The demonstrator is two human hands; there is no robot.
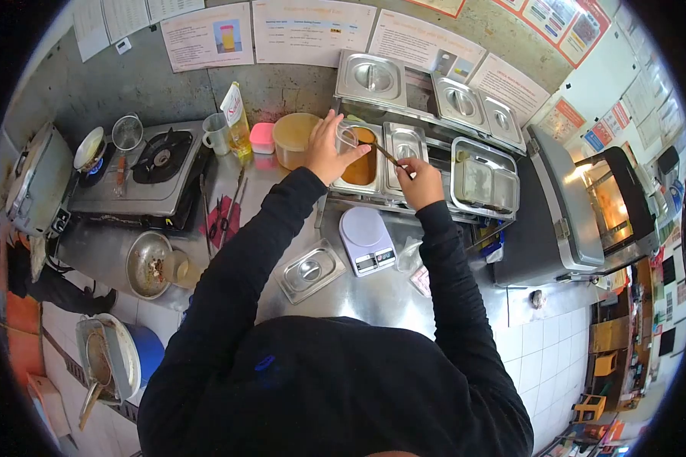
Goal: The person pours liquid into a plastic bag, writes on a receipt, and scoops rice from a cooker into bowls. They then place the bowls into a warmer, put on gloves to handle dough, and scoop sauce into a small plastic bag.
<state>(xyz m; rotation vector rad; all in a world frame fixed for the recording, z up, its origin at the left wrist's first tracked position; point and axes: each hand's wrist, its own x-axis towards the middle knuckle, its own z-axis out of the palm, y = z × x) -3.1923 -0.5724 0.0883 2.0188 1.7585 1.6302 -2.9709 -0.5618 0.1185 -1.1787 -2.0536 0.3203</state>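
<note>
My left hand (pixel 329 151) is closed around a small clear plastic cup (pixel 347 136), held over a steel container of orange sauce (pixel 359 169). In my right hand (pixel 419 183) is the dark handle of a utensil (pixel 385 154), pinched between the fingers. Its far end reaches to the cup's side, and I cannot make out its head. Beside the sauce stands a lidded steel container (pixel 407 146). Nearer to me are a lilac kitchen scale (pixel 363 231) and a loose steel lid (pixel 310 271).
A gas stove (pixel 149 171) stands at the left, with a frying pan (pixel 146 263) below it. An oil bottle (pixel 236 122), a pink box (pixel 262 137) and a round tub (pixel 293 135) line the back. A grey oven (pixel 560 206) with a raised door is at the right.
</note>
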